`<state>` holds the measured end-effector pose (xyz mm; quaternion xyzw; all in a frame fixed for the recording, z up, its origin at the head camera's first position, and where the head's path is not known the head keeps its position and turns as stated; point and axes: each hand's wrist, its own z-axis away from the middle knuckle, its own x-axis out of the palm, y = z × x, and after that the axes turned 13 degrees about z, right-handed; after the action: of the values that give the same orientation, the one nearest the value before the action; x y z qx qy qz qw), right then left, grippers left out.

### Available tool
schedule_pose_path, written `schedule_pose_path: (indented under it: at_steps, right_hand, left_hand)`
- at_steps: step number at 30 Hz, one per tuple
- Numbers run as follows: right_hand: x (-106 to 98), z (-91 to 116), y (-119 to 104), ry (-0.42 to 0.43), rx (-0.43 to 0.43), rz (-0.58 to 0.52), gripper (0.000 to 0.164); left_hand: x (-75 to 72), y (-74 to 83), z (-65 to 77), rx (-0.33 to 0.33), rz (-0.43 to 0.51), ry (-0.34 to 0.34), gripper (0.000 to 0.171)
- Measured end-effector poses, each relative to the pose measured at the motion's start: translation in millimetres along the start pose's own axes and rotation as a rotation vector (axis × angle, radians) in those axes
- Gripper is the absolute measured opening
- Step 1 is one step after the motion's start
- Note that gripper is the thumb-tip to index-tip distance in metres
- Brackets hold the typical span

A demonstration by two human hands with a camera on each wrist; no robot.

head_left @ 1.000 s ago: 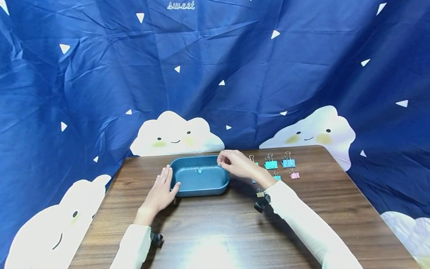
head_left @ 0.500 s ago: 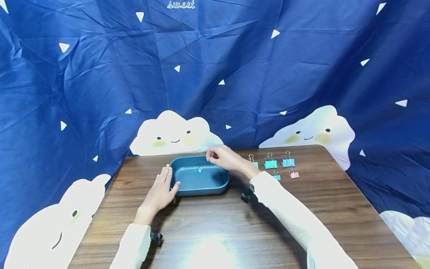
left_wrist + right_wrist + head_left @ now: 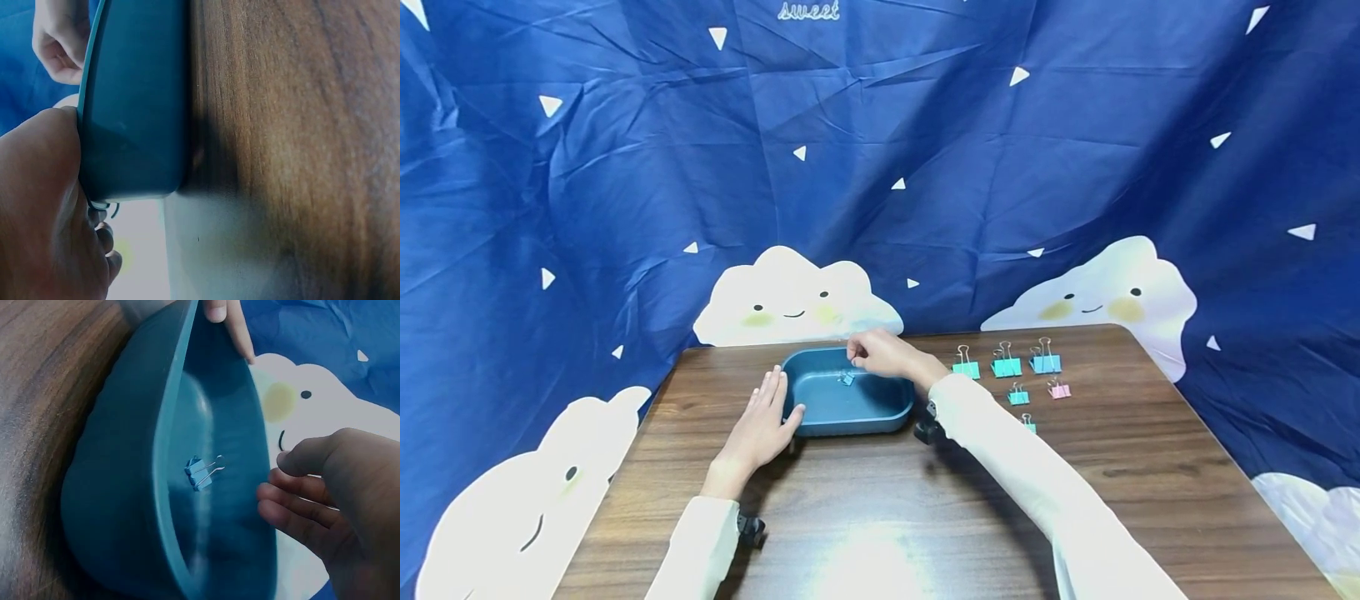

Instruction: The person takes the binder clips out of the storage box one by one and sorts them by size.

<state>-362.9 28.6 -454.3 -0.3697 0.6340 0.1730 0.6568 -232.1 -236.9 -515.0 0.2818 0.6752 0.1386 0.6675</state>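
A teal oblong tray [image 3: 850, 427] stands on the table, with one small blue binder clip [image 3: 199, 474] on its floor. My left hand [image 3: 758, 423] rests against the tray's left end. Its fingers are straight and its thumb [image 3: 47, 147] lies at the rim. Over the tray's back right part is my right hand [image 3: 883, 353], fingers curled and thumb close to the index finger [image 3: 300, 481]. No object shows between those fingertips, though the fingers could hide a small one. The right hand is apart from the clip in the tray.
Right of the tray stand several binder clips: turquoise clips [image 3: 1006, 367], a blue clip [image 3: 1046, 363], a pink clip [image 3: 1059, 390] and a small turquoise clip [image 3: 1018, 397]. The right sleeve [image 3: 1000, 442] partly covers another turquoise clip [image 3: 1029, 427]. A blue curtain [image 3: 880, 167] hangs behind the table.
My right hand has moved left over the tray, and its forearm has uncovered a turquoise clip while covering the yellowish one. The left hand and the clip in the tray have stayed put.
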Motion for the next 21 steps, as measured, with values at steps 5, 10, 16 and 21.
schedule_pose_path:
  at_steps: [5,10,16,21]
  right_hand:
    - [8,-6,3,-0.025,0.027,0.004,0.007]
    - [14,-9,1,-0.053,0.034,0.026,0.016]
    - [21,-10,-4,-0.109,0.055,0.033,0.032]
    - [29,-10,-8,-0.212,0.073,0.065,0.048]
  left_hand:
    - [0.6,-0.1,-0.2,-0.008,0.001,-0.006,0.080]
    - [0.0,1.3,0.1,-0.011,0.003,-0.008,0.080]
    - [0.4,1.5,0.5,-0.006,0.006,-0.006,0.079]
    - [0.1,2.2,0.1,-0.004,0.005,-0.005,0.079]
